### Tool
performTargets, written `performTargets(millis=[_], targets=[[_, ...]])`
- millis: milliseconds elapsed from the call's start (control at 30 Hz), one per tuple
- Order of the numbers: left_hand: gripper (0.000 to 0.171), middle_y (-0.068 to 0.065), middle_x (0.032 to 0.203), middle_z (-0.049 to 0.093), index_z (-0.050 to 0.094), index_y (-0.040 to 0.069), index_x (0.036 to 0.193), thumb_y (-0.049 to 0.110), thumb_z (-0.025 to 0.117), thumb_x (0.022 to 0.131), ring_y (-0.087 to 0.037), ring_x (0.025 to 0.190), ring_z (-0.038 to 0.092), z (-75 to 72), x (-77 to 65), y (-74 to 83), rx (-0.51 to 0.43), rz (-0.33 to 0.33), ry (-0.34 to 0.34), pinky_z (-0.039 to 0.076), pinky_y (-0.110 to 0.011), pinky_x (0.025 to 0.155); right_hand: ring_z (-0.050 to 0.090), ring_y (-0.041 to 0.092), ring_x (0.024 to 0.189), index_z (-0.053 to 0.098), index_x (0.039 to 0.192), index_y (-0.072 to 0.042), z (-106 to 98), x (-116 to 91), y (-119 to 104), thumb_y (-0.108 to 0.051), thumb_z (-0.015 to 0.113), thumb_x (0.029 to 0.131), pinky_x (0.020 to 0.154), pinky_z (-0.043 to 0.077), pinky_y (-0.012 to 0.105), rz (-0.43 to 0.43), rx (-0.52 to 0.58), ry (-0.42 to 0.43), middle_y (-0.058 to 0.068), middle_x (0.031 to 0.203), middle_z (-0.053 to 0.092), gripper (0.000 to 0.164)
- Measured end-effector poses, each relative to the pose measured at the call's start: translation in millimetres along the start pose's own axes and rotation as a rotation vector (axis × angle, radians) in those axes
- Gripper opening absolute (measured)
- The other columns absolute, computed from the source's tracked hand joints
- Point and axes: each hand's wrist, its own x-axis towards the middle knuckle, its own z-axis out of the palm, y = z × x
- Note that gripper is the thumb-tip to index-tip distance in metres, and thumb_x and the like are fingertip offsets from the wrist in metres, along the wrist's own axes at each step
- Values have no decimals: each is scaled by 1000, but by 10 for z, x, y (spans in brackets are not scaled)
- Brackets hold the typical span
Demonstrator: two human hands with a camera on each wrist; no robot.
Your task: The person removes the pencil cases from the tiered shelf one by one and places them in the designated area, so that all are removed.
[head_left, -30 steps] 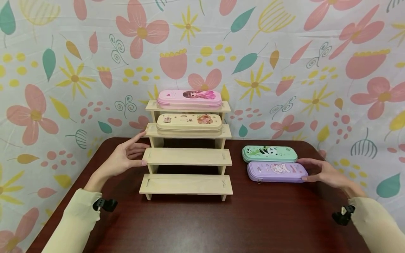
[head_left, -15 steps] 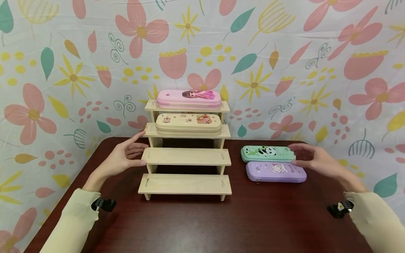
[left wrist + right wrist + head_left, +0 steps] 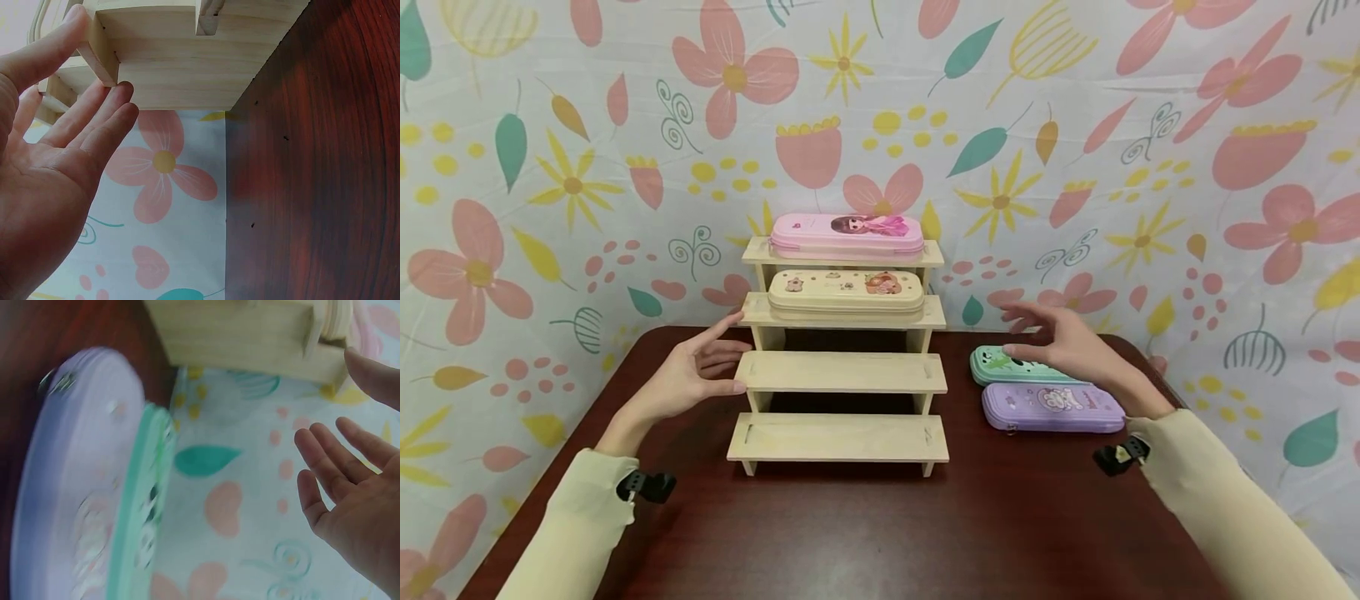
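A stepped wooden rack (image 3: 842, 372) stands on the table. On its top step lies a pink pencil case (image 3: 805, 235) with a doll picture; a cream pencil case (image 3: 820, 293) lies one step below. My left hand (image 3: 681, 377) rests its fingertips against the rack's left side, fingers fairly straight. Over the green panda pencil case (image 3: 992, 367) my right hand (image 3: 1067, 346) hovers, thumb and fingers spread, holding nothing. It hides part of that case in the head view. In front of the green case, side by side, lies a purple pencil case (image 3: 1037, 410).
The rack's two lower steps are bare wood. A dark red-brown table (image 3: 865, 533) carries everything. Behind it hangs a flowered cloth (image 3: 880, 100), close to the back of the rack.
My right hand has left the right end of the purple case and moved left and up, above the green case. The left hand stays at the rack.
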Motion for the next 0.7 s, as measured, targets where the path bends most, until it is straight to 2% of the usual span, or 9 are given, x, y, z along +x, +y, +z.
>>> performTargets(millis=[100,200,400,533,700], targets=[[104,-27,144,58,26,25,170,3,86,88,-38,134,57,-5,-5,-5,0,2,0,48,-44,111,63,32,120,53,155,-15,57,151,-108,-24,80,98,97,54,47,-16,-6,-21,12,139,62,64],[104,-25,144,60,27,25,170,2,87,88,-37,134,58,-12,-5,-9,-1,1,3,48,-46,111,61,30,121,53,156,-15,120,295,-227,-27,80,97,101,48,53,-30,-6,-21,10,140,62,66],[104,-24,144,60,27,26,169,2,87,88,-36,134,58,-16,5,-17,3,2,4,49,-41,111,62,26,112,54,156,-16,227,549,-413,-27,82,95,101,46,54,-59,-4,-12,10,136,63,68],[104,-25,144,60,27,25,170,2,87,87,-36,134,58,-13,6,-16,-3,6,3,48,-44,111,61,25,108,54,155,-13,287,697,-475,-27,82,95,95,49,49,-68,-11,-20,13,131,63,68],[104,-22,143,61,27,25,170,1,87,87,-36,133,58,-8,4,-20,-7,2,1,50,-35,109,59,27,102,53,155,-8,377,836,-486,-26,81,95,85,51,45,-82,19,-43,16,127,62,68]])
